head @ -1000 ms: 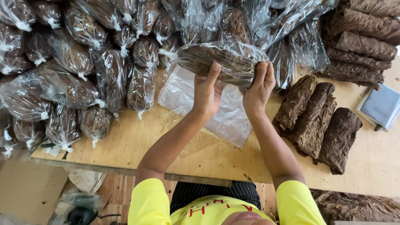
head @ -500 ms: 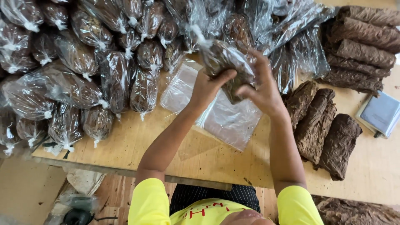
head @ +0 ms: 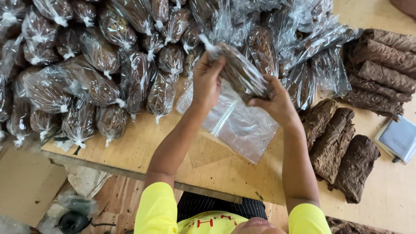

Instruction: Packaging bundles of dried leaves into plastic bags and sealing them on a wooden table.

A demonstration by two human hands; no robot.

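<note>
- Along the bottom edge of the frame, a person in a yellow shirt is sitting at a wooden table, both forearms reaching up toward the middle.
- Just above the table's near edge, a stack of flat, empty clear bags is lying on the wood, under the raised hands.
- At lower right, a few bare brown leaf bundles are lying side by side, and a grey pad is sitting at the right edge beside them.
- At centre, the right hand is cupping the lower end of a bagged leaf bundle, fingers curled under it, holding it tilted above the table.
- Slightly higher and to the left, the left hand is pinching the bag's upper end, fingers clenched on the gathered plastic.
- Across the upper left and top, a heap of tied bagged bundles is covering the table.
- At upper right, more bare leaf rolls are lying stacked near loose plastic.
</note>
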